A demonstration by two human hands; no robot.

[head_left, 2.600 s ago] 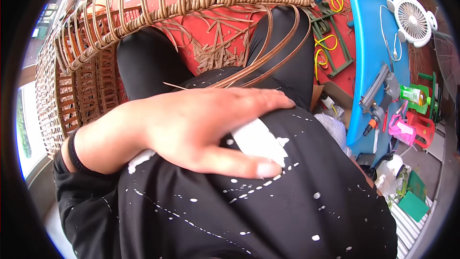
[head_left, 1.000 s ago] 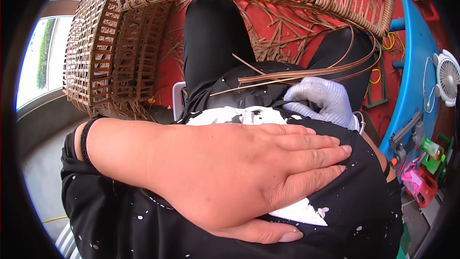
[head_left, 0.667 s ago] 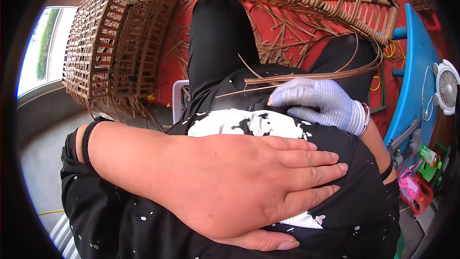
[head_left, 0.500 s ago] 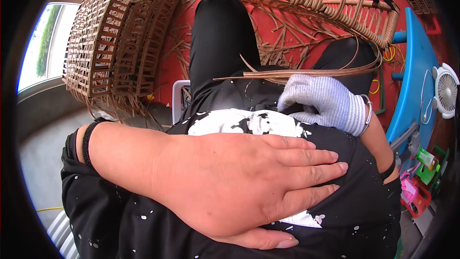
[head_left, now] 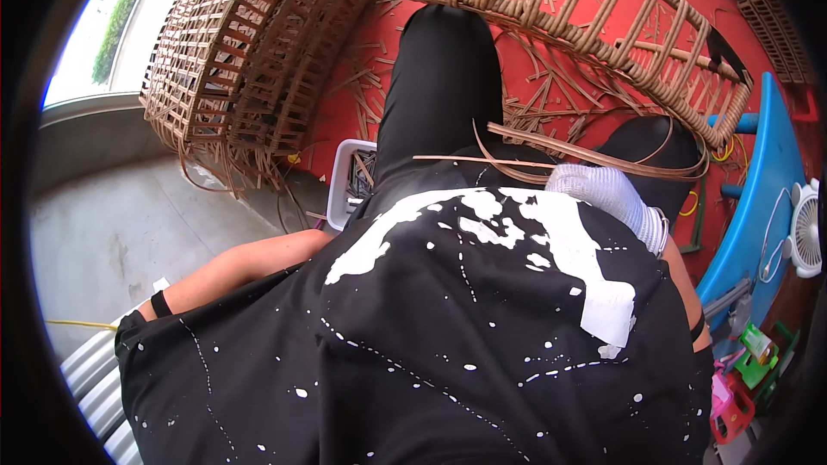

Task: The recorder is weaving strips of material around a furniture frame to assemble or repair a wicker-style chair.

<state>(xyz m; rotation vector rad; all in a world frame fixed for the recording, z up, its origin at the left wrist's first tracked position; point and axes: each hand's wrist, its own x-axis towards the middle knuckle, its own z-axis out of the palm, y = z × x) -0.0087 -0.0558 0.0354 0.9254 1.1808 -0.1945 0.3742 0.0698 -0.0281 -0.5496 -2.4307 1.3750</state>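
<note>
Red floor (head_left: 360, 120) met the right thigh's (head_left: 633, 133) edge, where strips (head_left: 538, 141) likely needed light steadying, the gloved right hand (head_left: 603, 194) curled, hold unclear, left hand hidden.

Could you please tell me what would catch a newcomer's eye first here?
Probably the black garment with white patches, filling the lower middle of the picture. Next might come the brown woven frame arching across the top, with red floor and brown scraps showing around it. Right of centre, the right hand stands out in its pale glove, close to long thin strips.
</note>
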